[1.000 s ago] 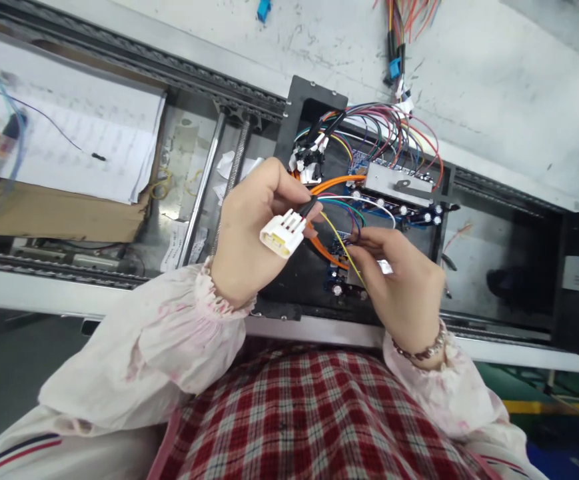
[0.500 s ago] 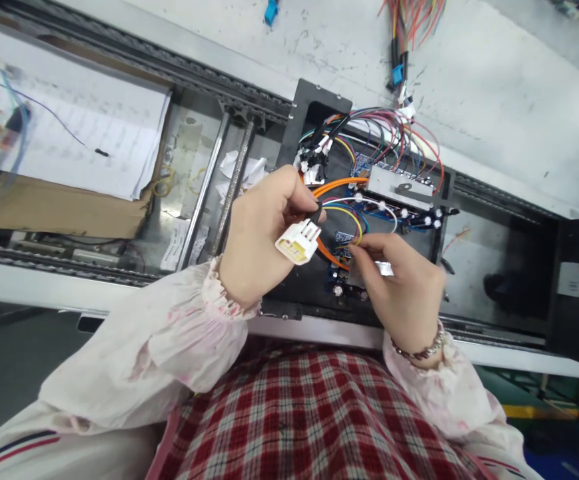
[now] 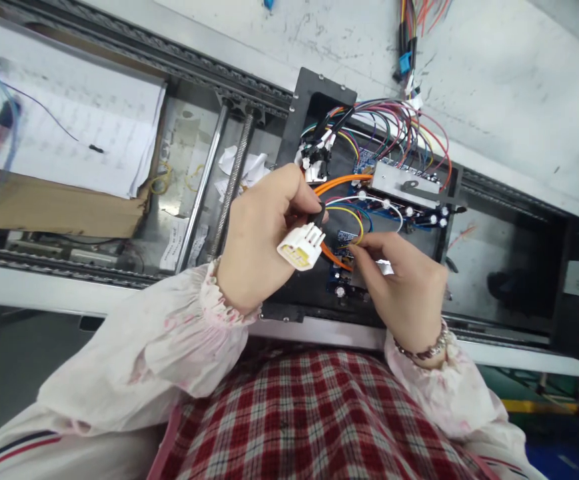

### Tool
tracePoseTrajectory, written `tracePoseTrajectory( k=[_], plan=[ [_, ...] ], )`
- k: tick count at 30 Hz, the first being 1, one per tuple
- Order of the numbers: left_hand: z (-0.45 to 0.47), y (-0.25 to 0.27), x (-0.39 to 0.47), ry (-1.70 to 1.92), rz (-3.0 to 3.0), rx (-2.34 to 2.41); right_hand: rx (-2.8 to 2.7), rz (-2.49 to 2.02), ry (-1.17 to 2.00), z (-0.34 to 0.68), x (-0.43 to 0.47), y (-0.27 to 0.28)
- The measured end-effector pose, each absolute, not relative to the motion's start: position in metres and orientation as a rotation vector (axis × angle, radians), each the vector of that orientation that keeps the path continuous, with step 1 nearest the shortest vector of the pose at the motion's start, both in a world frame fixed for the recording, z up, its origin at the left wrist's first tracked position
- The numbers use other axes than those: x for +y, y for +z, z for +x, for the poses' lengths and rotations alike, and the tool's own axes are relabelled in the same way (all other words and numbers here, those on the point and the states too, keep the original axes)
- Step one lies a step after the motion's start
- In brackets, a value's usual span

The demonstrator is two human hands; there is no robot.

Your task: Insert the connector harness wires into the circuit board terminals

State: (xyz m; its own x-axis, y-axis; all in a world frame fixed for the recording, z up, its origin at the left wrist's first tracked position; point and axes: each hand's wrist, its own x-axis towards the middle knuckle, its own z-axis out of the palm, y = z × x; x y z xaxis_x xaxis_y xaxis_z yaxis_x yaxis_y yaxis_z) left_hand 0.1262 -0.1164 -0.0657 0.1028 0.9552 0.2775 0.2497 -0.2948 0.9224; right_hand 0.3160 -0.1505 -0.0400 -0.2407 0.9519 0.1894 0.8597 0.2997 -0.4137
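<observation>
My left hand (image 3: 269,233) is closed around a black-sleeved cable just behind a white plug connector (image 3: 301,247), whose yellow inner face points towards me. Coloured wires (image 3: 354,212) run from that cable in an arc to my right hand (image 3: 402,283). There the thumb and forefinger pinch the end of the yellow wire, over the nearer blue circuit board (image 3: 340,291); the exact tip is hidden. A second circuit board with a silver heat sink (image 3: 405,185) lies behind it in the black metal housing (image 3: 299,293). Orange wires (image 3: 344,181) pass beneath my hands.
White connectors on black leads (image 3: 316,160) bunch at the housing's left. Left of it are a threaded rod (image 3: 234,187), a smooth metal rod (image 3: 204,190), and paper sheets (image 3: 69,113) on cardboard (image 3: 69,207). A wire bundle with a blue connector (image 3: 405,62) lies on the far surface.
The housing and far bundle appear shifted slightly right in the view. Both hands keep their grips, and the white plug connector has tilted a little.
</observation>
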Motion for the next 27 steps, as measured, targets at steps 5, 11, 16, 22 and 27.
tracePoseTrajectory(
  k=[5,11,16,22,27],
  plan=[
    [0.119,-0.047,-0.126,0.806,2.511,1.313,-2.1,-1.736,0.179,0.345,-0.163,-0.033],
    [0.116,-0.024,-0.136,0.175,2.898,1.344,-1.696,-2.412,0.367,0.425,-0.171,-0.066],
    [0.093,-0.001,-0.064,0.205,2.765,1.103,-1.494,-2.406,0.613,0.44,-0.178,-0.083],
    [0.066,-0.025,0.143,0.481,2.65,1.512,-1.463,-2.329,0.741,0.415,-0.177,-0.087],
    [0.06,-0.057,0.223,0.474,2.659,1.266,-1.568,-2.169,0.824,0.4,-0.168,-0.083]
  ],
)
